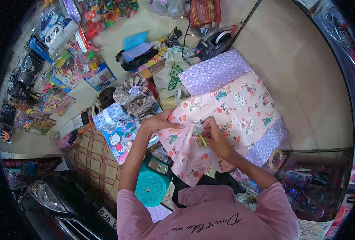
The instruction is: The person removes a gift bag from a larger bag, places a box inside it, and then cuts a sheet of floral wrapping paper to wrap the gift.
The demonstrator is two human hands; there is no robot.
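A large sheet of pink floral wrapping paper [241, 102] spreads before me, creased where my hands meet it. My left hand [159, 122] grips its left edge, thumb lying on top and the fingers partly hidden. Over the middle of the sheet, my right hand [214, 140] is closed around a slim bright green tool [201, 137], its tip at the gathered paper; I cannot tell its exact kind. Lilac flowered paper [217, 72] shows along the far edge and lower right of the pink sheet. A roll of tape [276, 159] lies beside the lower right corner.
A teal plastic stool [152, 182] stands below my left hand. Left of the paper are a Hello Kitty sheet [119, 140] and a blue wrapped bundle [112, 116]. Packaged toys [57, 34] cover the upper left floor. A black vehicle [61, 204] fills the lower left.
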